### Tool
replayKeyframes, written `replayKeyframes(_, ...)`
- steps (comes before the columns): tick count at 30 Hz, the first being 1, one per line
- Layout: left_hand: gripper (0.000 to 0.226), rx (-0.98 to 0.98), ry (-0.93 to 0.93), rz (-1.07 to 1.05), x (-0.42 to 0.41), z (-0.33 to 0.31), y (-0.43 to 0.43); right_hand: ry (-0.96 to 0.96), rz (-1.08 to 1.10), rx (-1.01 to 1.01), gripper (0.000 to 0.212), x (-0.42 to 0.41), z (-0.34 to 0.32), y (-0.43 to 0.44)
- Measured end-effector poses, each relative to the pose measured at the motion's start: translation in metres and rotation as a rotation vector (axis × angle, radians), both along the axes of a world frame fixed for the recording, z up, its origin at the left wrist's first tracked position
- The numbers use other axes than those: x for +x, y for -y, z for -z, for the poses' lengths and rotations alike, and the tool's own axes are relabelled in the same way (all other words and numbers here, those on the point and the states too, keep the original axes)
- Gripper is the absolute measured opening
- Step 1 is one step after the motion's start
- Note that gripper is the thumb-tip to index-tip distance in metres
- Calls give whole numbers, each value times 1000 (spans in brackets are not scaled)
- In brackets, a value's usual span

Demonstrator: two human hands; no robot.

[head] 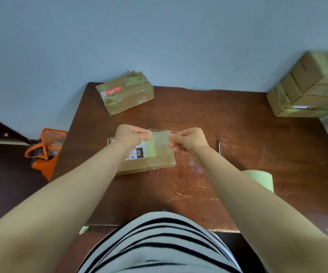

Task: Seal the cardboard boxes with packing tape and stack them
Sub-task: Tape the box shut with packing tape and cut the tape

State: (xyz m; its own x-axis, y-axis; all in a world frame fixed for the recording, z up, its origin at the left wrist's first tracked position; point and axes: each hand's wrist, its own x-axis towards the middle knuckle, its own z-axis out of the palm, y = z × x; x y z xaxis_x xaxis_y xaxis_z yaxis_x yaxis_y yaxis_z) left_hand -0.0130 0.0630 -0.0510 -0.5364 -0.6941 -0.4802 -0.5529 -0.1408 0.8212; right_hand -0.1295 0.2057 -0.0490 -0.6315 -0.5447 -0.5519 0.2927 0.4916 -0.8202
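A flat cardboard box (139,164) with a white label reading 060 lies in the middle of the brown table (238,138). Above it I stretch a clear strip of packing tape (160,143). My left hand (129,134) pinches the strip's left end and my right hand (190,139) pinches its right end. The strip hangs down over the right part of the box. A pale green tape roll (261,179) stands at the right, partly hidden behind my right forearm.
A taped cardboard box (124,93) lies at the table's far left edge. A stack of sealed boxes (308,89) stands at the far right corner. A thin metal tool (218,144) lies right of my hands. An orange bag (47,152) sits on the floor at left.
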Motion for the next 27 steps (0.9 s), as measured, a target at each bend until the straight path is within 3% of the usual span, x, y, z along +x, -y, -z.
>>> replayKeyframes(8, 15, -15, 115, 90, 8, 17, 8, 6, 19, 107, 13, 31, 31, -3)
replayKeyframes(16, 16, -81, 160, 133, 19, 44, -3, -314, -147, 338, 18, 22, 40, 10)
replayKeyframes(20, 27, -231, 234, 149, 23, 52, -9, -362, -233, 418, 16, 16, 38, 19)
replayKeyframes(25, 23, -286, 276, 145, 20, 54, -11, -369, -301, 458, 6, 12, 40, 27)
replayKeyframes(27, 26, -299, 280, 153, 21, 54, -11, -336, -302, 438, 22, 10, 42, 27)
